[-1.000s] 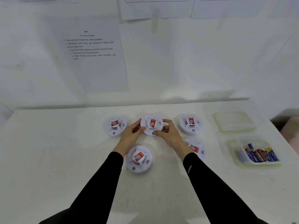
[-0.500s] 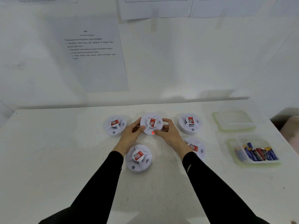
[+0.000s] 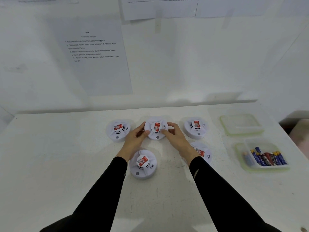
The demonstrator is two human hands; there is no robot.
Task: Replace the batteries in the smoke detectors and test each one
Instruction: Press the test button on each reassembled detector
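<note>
While the middle detector is gripped across its rim by the left hand and right hand, it is judged light, rigid, slippery plastic, best held there.

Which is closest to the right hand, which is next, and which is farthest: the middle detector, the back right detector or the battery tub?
1. The middle detector, back row: the right hand grips it with its fingers.
2. The back right detector, just to the hand's right.
3. The battery tub, far off to the right.
</note>
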